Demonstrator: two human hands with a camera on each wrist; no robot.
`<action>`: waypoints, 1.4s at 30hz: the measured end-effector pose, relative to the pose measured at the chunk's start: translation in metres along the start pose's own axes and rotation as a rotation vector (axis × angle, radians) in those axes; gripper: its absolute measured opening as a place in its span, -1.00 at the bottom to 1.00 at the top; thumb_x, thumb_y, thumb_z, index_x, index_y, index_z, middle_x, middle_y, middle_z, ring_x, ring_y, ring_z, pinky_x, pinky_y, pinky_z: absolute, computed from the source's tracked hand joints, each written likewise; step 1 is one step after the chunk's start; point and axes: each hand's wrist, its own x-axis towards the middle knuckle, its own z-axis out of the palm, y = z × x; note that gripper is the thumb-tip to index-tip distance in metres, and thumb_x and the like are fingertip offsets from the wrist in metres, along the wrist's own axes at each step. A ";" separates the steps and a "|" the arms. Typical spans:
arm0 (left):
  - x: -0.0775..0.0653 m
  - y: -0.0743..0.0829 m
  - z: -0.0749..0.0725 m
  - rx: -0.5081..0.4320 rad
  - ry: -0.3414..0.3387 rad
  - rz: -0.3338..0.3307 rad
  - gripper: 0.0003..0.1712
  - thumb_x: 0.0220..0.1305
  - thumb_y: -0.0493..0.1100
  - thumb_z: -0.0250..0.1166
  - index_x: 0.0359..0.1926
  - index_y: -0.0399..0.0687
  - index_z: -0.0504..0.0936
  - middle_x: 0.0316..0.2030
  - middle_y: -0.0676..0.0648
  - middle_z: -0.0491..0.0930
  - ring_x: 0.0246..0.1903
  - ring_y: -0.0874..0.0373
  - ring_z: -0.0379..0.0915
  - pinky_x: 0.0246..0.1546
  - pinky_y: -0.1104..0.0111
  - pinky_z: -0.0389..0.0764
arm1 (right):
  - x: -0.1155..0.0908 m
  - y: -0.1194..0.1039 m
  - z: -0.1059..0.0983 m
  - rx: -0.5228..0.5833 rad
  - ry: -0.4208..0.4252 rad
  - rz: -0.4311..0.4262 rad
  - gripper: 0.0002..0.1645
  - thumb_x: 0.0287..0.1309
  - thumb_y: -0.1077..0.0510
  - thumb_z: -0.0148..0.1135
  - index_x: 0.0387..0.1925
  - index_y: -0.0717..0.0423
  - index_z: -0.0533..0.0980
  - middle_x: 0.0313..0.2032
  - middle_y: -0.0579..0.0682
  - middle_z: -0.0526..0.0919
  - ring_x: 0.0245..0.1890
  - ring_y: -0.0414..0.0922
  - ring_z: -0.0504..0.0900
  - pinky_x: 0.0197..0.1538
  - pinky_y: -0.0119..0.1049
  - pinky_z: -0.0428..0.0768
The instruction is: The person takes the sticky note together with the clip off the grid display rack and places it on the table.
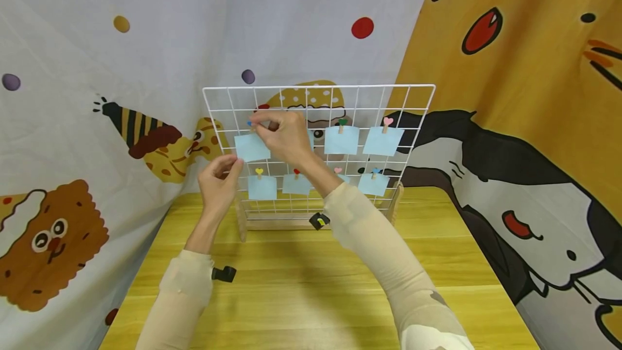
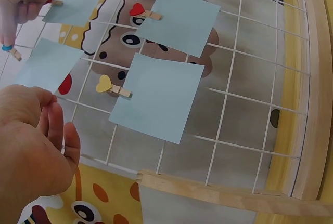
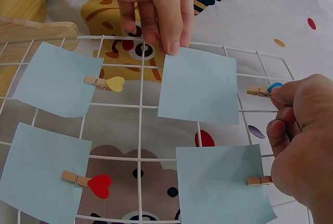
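Observation:
In the head view my left hand (image 1: 218,182) pinches the lower left corner of a light blue paper note (image 1: 252,147) against the white wire grid (image 1: 318,86). My right hand (image 1: 286,136) pinches a small wooden clothespin with a blue heart (image 1: 250,123) by that note's top edge. From the right wrist view, the clothespin (image 3: 258,91) lies just beyond the edge of the note (image 3: 197,86), its tip pointing at the paper. The left wrist view has the left thumb and fingertips at the note's (image 2: 52,65) bottom corner.
Several more blue notes (image 1: 342,140) hang on the grid in two rows, held by heart clothespins (image 1: 387,121). The grid stands in a wooden base (image 1: 277,224) on a wooden table (image 1: 291,296). A patterned curtain (image 1: 311,20) hangs close behind.

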 end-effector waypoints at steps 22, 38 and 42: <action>-0.028 0.002 -0.008 -0.009 -0.028 -0.063 -0.83 0.47 -0.28 0.54 -0.01 -0.28 0.86 -0.24 0.29 0.83 -0.24 0.40 0.75 -0.20 0.62 0.70 | -0.044 -0.004 -0.031 0.144 -0.077 0.085 -0.91 0.42 0.34 0.51 -0.13 0.22 0.86 0.01 0.15 0.93 -0.52 -0.23 0.52 -0.42 -0.46 0.48; -0.069 -0.003 -0.026 0.047 -0.066 -0.159 -0.83 0.50 -0.24 0.53 -0.01 -0.27 0.87 -0.24 0.32 0.82 -0.22 0.39 0.74 -0.15 0.63 0.70 | -0.094 0.007 -0.051 0.236 -0.063 0.083 -0.89 0.37 0.42 0.48 -0.14 0.29 0.85 -0.02 0.23 0.92 -0.51 -0.25 0.48 -0.42 -0.47 0.44; -0.076 -0.007 -0.027 0.053 -0.071 -0.177 -0.83 0.49 -0.26 0.54 0.00 -0.27 0.87 -0.24 0.32 0.82 -0.22 0.41 0.75 -0.14 0.63 0.71 | -0.105 0.011 -0.055 0.233 -0.062 0.085 -0.90 0.38 0.43 0.48 -0.17 0.29 0.85 -0.03 0.23 0.92 -0.51 -0.26 0.49 -0.42 -0.47 0.45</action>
